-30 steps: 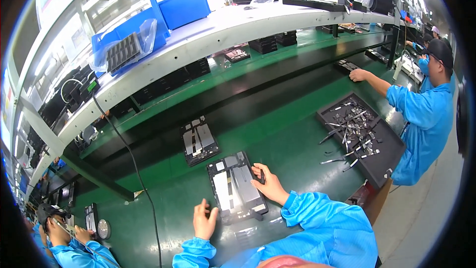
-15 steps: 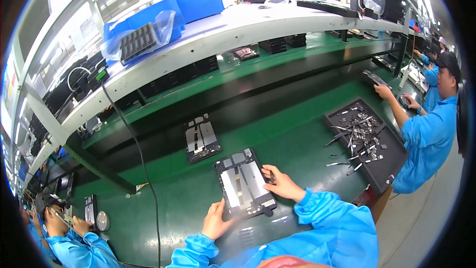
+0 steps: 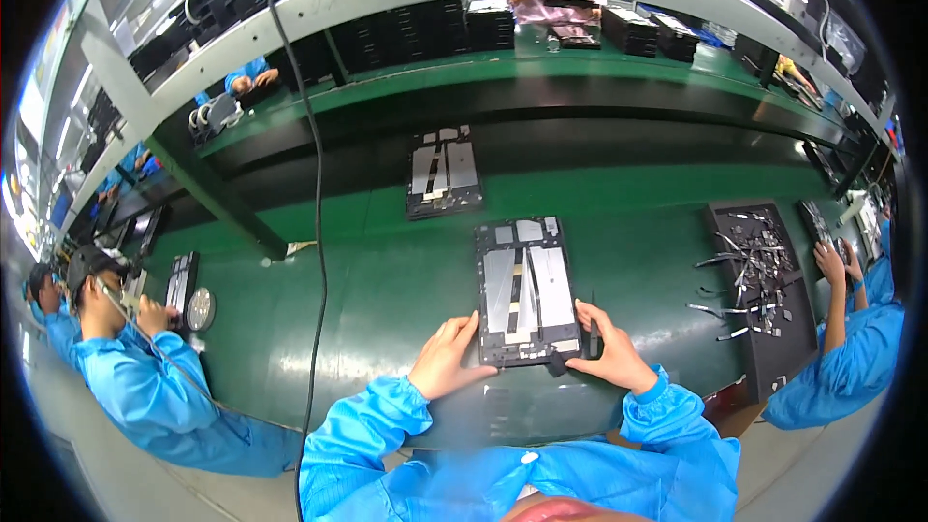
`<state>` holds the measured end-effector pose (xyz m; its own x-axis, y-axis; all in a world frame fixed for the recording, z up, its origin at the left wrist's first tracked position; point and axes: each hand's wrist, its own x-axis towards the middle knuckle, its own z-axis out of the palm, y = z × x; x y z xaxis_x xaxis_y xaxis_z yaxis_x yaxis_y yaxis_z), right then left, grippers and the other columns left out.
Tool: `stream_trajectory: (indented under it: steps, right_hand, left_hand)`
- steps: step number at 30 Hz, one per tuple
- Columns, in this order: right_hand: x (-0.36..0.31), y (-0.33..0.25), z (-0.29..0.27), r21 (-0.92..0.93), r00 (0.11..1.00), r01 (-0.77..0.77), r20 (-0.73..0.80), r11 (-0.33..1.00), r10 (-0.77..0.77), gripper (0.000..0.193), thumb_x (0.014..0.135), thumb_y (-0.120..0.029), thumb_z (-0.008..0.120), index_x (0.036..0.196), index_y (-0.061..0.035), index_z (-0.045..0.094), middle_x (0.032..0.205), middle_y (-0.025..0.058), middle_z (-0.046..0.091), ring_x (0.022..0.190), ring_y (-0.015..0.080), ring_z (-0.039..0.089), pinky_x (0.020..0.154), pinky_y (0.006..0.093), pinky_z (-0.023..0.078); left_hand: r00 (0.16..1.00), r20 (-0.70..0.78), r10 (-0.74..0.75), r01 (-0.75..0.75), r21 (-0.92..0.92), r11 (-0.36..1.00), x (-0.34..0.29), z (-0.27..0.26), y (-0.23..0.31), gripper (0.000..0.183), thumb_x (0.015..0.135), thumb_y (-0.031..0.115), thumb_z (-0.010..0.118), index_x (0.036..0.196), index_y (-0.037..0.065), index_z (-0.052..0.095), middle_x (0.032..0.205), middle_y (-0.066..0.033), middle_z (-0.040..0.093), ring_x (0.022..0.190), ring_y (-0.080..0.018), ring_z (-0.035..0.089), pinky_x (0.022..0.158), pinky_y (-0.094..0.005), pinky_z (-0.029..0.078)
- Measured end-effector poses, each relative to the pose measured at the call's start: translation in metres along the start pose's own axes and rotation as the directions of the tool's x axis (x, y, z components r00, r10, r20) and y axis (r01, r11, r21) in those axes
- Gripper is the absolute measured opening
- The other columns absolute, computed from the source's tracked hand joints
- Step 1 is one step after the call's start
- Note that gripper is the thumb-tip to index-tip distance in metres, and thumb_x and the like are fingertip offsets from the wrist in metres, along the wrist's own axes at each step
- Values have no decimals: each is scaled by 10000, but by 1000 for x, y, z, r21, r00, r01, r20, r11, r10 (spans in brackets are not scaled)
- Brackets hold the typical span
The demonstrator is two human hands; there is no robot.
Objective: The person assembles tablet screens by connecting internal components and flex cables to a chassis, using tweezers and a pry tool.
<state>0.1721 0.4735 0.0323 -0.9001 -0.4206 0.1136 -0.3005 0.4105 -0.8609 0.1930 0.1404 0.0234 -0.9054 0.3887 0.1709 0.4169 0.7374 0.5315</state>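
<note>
An opened tablet (image 3: 500,292), with silvery battery panels and a black frame, lies on the green bench in front of me. At its lower left corner my left hand (image 3: 447,360) grips the edge, thumb along the bottom and fingers at the side. My right hand (image 3: 617,356) is at the lower right corner, thumb touching it. A thin dark tool (image 3: 594,329) stands between this hand's fingers and thumb; its exact kind is too small to tell. By the right thumb, a small black piece (image 3: 558,364) juts from the tablet's bottom edge.
Farther back lies a stack topped by a similar opened tablet (image 3: 444,174). To the right is a black tray (image 3: 789,353) of loose cables and small parts. A black cable (image 3: 320,232) hangs down on the left. Co-workers in blue sit at left (image 3: 145,377) and right (image 3: 860,338).
My view has swung right and down. My left hand now grips the tablet's corner; the right hand has slid down the right side to the lower corner. The tablet sits straighter.
</note>
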Motion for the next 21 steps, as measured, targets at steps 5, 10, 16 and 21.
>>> stream_trajectory:
  steps: [5, 10, 16, 21]
  right_hand:
    - [-1, 8, 1, 101, 1000, 18, -2, 995, -18, 911, 711, -44, 891, 1482, -33, 405, 1430, 173, 560, 1370, 274, 515, 1155, 405, 404]
    - [-6, 10, 9, 132, 998, 4, -67, 991, 5, 754, 734, -13, 871, 1388, -13, 494, 1357, 185, 622, 1290, 296, 591, 1113, 411, 465]
    - [-7, 13, 13, 175, 985, -1, -171, 985, 31, 634, 799, -12, 813, 1362, -38, 523, 1348, 180, 630, 1247, 260, 624, 1058, 378, 488]
    - [0, 32, 1, 502, 971, -74, -161, 862, 178, 603, 851, 39, 740, 1394, -44, 491, 1364, 156, 610, 1212, 232, 617, 1035, 367, 497]
  left_hand:
    - [999, -35, 12, -10, 54, 998, -3, 2, 6, 936, 770, 389, 846, 1474, -53, 416, 1327, -200, 523, 1200, -369, 550, 1006, -424, 495]
    - [995, -90, 34, -28, 72, 997, -3, 4, 5, 866, 778, 383, 842, 1440, -37, 475, 1290, -180, 568, 1139, -353, 589, 964, -421, 522]
    - [986, -159, 51, -38, 85, 996, -3, 5, 11, 836, 806, 395, 816, 1442, -27, 476, 1300, -165, 570, 1120, -352, 603, 928, -419, 535]
    - [995, -96, -26, 32, 56, 998, 10, 16, 12, 839, 818, 413, 802, 1456, -15, 463, 1318, -159, 559, 1151, -348, 589, 952, -409, 520]
